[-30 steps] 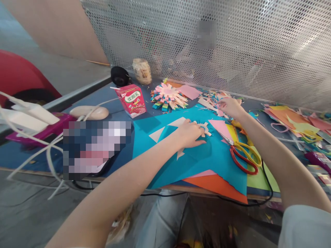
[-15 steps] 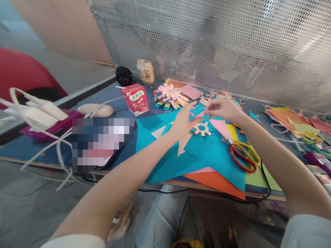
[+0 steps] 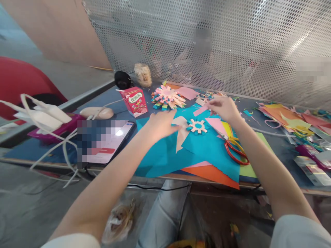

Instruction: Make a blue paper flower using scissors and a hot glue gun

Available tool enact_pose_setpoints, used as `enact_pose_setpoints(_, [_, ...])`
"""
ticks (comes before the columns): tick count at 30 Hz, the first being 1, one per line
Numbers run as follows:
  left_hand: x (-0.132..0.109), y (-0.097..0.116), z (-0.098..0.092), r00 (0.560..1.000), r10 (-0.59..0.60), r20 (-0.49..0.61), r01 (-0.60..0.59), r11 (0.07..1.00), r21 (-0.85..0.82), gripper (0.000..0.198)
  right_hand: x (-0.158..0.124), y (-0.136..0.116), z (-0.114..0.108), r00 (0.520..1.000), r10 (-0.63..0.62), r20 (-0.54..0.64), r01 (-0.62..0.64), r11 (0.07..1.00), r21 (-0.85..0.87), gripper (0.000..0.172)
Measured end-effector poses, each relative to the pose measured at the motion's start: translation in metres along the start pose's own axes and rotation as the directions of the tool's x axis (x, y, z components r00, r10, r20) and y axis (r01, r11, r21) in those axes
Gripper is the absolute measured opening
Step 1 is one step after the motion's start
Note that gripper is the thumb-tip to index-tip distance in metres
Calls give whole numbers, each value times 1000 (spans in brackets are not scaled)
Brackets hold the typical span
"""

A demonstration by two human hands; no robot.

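Observation:
My left hand (image 3: 162, 124) hovers over the left part of the blue paper (image 3: 155, 158), fingers stretched out and holding nothing. Between the fingertips of my right hand (image 3: 224, 107) is a pink paper strip (image 3: 200, 110). Just below that strip lies a fringed paper ring (image 3: 198, 126), pale peach over blue. A pale paper scrap (image 3: 182, 137) with a pointed end rests between the ring and my left hand. Scissors (image 3: 235, 148) with red and yellow handles lie under my right forearm, their blades by a pink paper piece (image 3: 214, 124).
A fringed paper flower (image 3: 168, 96) and a red drink carton (image 3: 134, 101) stand behind. On the left are a phone (image 3: 113, 141), a white mouse (image 3: 98, 112) and a purple power strip (image 3: 46, 136) with cables. Paper scraps (image 3: 281, 117) pile up right, before a perforated metal panel (image 3: 160, 41).
My left hand has moved left, away from the pink strip and my right hand. My right hand still pinches the strip, which now shows more fully. The view has shifted slightly.

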State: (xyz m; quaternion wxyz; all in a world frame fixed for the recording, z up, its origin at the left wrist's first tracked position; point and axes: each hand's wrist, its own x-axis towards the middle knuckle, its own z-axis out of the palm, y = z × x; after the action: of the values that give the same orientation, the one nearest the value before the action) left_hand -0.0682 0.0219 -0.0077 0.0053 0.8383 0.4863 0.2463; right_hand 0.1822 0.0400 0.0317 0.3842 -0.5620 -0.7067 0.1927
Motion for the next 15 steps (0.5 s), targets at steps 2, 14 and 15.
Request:
enact_pose_setpoints(2, [-33,7,-2,997,-30,73,21,993,118,67,-6,-2,15,996,11,86,-13,1000,29,10])
enact_pose_setpoints(14, [-168,-1,-10,942,300,150,-320,939,126,47,-17,-36,69,976,92,200,-77,994,-81,5])
enact_pose_setpoints(15, [-172,-4,-14,939,313,146,-329,939,104,49,-16,-36,72,976,91,199,-76,994,-83,5])
